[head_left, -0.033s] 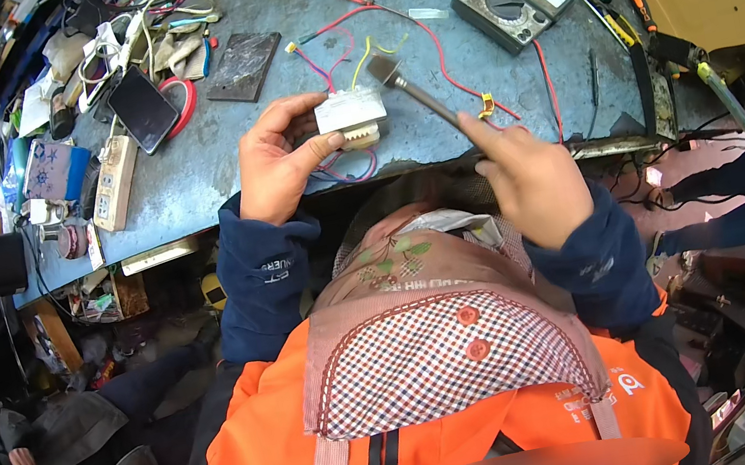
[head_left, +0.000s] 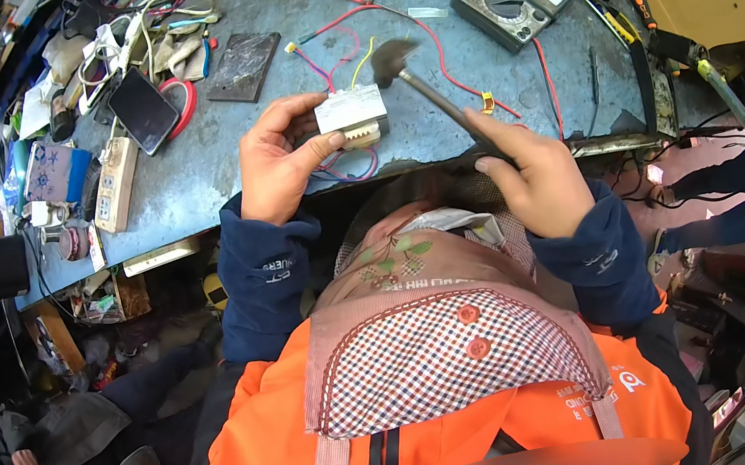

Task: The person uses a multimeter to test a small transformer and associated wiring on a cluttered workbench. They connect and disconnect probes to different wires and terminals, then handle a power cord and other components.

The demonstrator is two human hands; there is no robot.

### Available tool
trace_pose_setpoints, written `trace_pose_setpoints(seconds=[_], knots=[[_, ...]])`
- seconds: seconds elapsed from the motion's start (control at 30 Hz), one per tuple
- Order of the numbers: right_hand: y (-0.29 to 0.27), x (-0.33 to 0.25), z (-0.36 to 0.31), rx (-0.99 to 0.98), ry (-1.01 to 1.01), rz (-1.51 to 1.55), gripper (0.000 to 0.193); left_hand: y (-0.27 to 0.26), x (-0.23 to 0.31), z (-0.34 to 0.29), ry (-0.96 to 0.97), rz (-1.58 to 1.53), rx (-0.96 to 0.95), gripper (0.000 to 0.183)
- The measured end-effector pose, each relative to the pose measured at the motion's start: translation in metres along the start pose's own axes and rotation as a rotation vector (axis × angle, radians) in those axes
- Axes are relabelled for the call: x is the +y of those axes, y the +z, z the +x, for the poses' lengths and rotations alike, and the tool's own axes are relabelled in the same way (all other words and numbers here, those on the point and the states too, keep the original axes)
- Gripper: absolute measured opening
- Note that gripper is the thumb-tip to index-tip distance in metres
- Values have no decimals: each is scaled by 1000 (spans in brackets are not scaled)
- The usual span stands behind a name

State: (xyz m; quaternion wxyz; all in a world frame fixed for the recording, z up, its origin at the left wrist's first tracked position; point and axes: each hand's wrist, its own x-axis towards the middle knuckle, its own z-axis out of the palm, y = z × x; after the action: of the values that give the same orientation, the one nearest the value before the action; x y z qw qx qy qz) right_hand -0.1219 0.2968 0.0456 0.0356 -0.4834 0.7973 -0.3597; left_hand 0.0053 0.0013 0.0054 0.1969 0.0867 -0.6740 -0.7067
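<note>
My left hand [head_left: 284,153] grips a small transformer [head_left: 350,109] near the bench's front edge. It is a boxy block with a pale top, a grey metal side and a cream ridged part below. Yellow, pink and purple wires [head_left: 311,65] spread out behind it. My right hand [head_left: 537,174] is wrapped round the handle of a hammer [head_left: 436,96]. The dark hammer head is raised just right of the transformer and apart from it, slightly smeared by motion.
An analog multimeter [head_left: 507,5] lies at the back right, its red test lead [head_left: 437,47] curving across the blue bench [head_left: 274,11]. A dark metal plate [head_left: 244,66], phone [head_left: 143,111], red tape roll [head_left: 183,106] and power strip [head_left: 115,183] sit left. Other people are below at both sides.
The hammer head has turned and moved slightly right, away from the transformer. My right hand has shifted slightly down. The left hand and transformer have stayed in place.
</note>
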Motion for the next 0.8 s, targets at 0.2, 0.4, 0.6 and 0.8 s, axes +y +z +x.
trace_pose_setpoints(seconds=[0.2, 0.4, 0.6, 0.8], knots=[[17, -33, -24, 253, 638, 1078, 58, 5, -6, 3, 26, 21, 12, 47], [37, -31, -36, 73, 731, 1264, 59, 2, -2, 1, 1, 37, 41, 48], [31, -35, -27, 15, 676, 1216, 58, 5, -3, 0, 4, -53, 71, 46], [27, -30, -28, 155, 777, 1181, 61, 8, -7, 3, 56, 100, 83, 47]])
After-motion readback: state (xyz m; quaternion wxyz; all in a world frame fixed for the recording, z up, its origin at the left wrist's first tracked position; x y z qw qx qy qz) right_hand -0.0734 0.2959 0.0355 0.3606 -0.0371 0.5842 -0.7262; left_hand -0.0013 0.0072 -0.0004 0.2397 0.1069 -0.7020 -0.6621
